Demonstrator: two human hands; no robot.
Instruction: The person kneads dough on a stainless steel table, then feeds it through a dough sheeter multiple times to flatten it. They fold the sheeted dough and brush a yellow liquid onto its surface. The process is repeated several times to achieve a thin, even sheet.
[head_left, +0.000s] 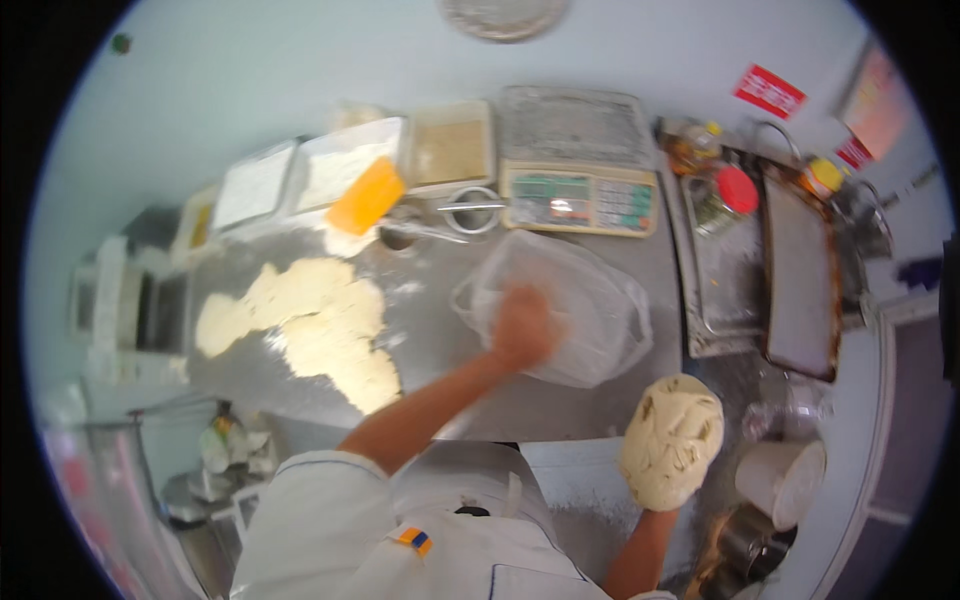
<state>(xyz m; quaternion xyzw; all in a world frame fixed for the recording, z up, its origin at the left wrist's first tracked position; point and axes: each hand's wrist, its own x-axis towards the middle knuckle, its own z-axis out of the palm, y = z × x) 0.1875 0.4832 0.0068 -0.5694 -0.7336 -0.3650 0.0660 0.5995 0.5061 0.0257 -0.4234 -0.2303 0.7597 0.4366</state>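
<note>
A large lump of pale dough rests on my right hand, which it covers almost wholly, off the table's right front corner. My left hand is blurred over a translucent plastic bag lying on the steel table; whether its fingers grip the bag cannot be made out. A flattened, uneven sheet of dough lies on the table to the left. Behind it an orange scraper leans at the flour tub.
Along the back stand a tub of white flour, a tub of tan powder and a digital scale. Metal trays, a red-lidded jar and a sauce bottle are at the right. A plastic bucket stands lower right.
</note>
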